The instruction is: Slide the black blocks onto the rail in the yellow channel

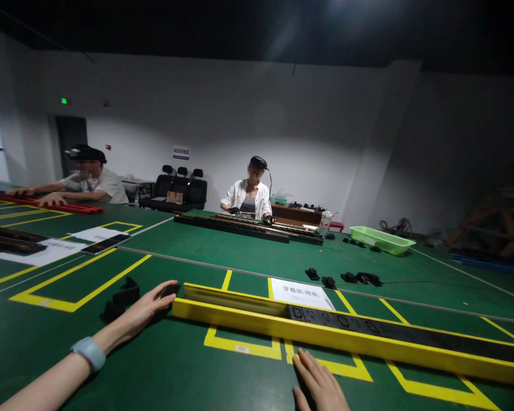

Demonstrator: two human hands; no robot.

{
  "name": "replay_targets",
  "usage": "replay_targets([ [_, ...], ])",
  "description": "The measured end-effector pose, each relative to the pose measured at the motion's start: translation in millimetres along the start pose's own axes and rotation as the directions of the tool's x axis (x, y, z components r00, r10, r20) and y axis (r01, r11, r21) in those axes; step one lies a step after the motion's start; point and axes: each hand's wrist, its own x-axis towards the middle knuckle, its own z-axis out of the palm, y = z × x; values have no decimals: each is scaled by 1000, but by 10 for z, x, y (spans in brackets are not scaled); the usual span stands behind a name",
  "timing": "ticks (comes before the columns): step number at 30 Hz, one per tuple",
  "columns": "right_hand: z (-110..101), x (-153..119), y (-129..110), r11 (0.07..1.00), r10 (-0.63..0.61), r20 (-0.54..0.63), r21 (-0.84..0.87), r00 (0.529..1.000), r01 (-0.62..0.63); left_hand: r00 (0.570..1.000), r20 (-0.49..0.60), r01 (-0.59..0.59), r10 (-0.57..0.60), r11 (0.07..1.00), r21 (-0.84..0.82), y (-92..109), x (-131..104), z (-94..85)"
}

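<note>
A long yellow channel rail (248,317) lies across the green table, its left end open and hollow. Black socket modules (334,321) sit inside it from the middle to the right. At the rail's left end my left hand (152,305) holds a small black module (170,290) between thumb and fingers. A light blue band (88,354) is round the left wrist. My right hand (319,379) rests near the table in front of the rail, its fingers stretched out and apart from the rail, with nothing in it.
Black parts (122,299) lie beside my left forearm. Behind the rail are a printed sheet (302,293), small black pieces (362,278) and a green basket (382,240). Across the table, one person (251,194) handles dark rails; another (96,182) at left touches a red rail (79,208).
</note>
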Motion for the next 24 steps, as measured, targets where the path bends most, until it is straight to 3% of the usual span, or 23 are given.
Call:
replay_targets([
  [6,-58,-8,-76,999,1,26,-32,1000,0,999,35,27,-25,998,-49,79,-43,22],
  [12,-53,-12,-62,999,-7,19,-37,1000,8,998,-48,26,-27,999,-20,42,-5,16],
  [18,-48,5,-61,999,-2,23,-32,1000,3,999,45,-17,21,997,-81,-9,8,-2],
  [24,-68,-11,-80,997,-8,49,-82,999,12,998,67,-15,22,994,-104,-3,11,9],
])
